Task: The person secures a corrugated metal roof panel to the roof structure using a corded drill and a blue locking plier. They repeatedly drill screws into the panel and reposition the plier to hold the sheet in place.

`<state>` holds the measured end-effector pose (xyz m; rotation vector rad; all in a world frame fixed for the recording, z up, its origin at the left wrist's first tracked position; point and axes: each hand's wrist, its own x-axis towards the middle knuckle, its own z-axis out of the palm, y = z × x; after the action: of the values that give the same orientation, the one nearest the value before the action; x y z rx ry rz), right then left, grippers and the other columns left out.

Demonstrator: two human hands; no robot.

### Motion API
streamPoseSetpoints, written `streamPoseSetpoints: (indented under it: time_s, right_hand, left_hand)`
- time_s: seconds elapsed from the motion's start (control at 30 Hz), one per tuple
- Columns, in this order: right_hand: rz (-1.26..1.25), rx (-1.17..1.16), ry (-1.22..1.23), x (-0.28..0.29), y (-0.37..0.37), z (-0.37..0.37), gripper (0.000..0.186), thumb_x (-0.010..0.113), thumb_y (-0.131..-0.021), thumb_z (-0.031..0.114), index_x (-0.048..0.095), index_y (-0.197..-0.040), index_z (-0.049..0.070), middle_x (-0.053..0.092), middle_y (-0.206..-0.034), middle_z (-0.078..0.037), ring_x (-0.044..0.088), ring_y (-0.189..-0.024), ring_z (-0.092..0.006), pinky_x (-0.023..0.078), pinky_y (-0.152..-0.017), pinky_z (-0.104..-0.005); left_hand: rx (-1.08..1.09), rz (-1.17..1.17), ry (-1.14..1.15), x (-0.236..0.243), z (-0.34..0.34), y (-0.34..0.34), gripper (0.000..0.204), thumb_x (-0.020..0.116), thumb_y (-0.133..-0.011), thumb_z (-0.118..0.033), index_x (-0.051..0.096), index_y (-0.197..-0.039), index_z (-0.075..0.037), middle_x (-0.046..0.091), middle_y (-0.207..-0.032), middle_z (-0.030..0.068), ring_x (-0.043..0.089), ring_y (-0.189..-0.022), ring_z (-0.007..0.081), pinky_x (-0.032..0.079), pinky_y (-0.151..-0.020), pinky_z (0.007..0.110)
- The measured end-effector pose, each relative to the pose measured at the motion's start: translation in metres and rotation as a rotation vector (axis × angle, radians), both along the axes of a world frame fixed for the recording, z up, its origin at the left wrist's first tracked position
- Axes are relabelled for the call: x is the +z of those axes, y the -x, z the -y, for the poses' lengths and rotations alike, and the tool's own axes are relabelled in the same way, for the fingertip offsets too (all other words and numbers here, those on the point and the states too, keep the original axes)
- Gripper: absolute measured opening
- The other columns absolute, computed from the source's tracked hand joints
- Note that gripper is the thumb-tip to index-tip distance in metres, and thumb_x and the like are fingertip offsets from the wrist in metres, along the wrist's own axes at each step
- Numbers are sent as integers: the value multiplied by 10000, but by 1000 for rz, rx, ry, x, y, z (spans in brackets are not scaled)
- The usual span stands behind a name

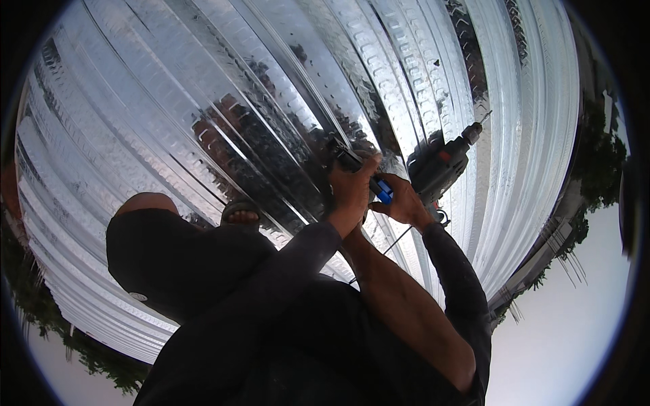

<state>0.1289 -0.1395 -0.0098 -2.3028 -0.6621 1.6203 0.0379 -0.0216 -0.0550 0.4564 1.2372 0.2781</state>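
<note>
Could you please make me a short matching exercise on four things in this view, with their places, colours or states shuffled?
Things:
1. Drill
2. Blue-and-black item
3. Metal sheeting
4. Trees on the right

Descriptions:
A. Silvery, shiny and ridged
B. Green, beyond the sheeting's edge
C. Just beyond the right hand, bit pointing to the picture's upper right
D. Held at the left hand and the right hand together

Right pairs: 1-C, 2-D, 3-A, 4-B
</note>
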Motion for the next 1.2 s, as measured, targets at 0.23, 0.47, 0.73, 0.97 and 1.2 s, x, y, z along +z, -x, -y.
streamPoseSetpoints:
  time_s: [0.23,0.47,0.73,0.97,1.2]
  right_hand:
    - [100,110,-129,-14,-4,1,601,818,-728,234,646,-1264,25,690,-1045,-216,700,-961,-400,562,-849,-462]
    - [227,7,-35,-4,23,-3,418,804,-768,260,660,-1047,-15,701,-860,-224,708,-794,-405,558,-722,-459]
    - [247,-644,-448,86,12,-9,395,744,-798,184,651,-1090,-65,680,-919,-113,637,-815,-152,512,-733,-333]
    - [629,-282,-146,157,-9,-43,176,715,-798,129,622,-807,-21,566,-636,-48,496,-554,-128,391,-538,-313]
    - [597,-16,-125,163,-43,-65,246,679,-970,167,672,-1101,-42,698,-867,-141,650,-750,-205,518,-653,-365]
  left_hand:
    - [-32,-42,-80,0,-1,-1,293,875,-823,-129,650,-983,-31,703,-872,40,654,-738,131,539,-691,293]
    - [-9,-17,64,25,-17,-4,190,831,-845,-61,675,-942,-12,713,-829,62,669,-668,154,553,-653,296]
    - [-571,202,-913,112,-62,-67,719,857,-734,-446,624,-1243,4,671,-1103,168,663,-961,324,518,-889,443]
    - [-680,114,-604,137,-72,-44,490,681,-920,-366,541,-1185,21,632,-1016,209,664,-938,379,513,-823,528]
    - [-388,253,-384,175,-83,-6,423,636,-939,-173,478,-1301,-23,573,-1162,196,613,-1064,402,504,-887,504]
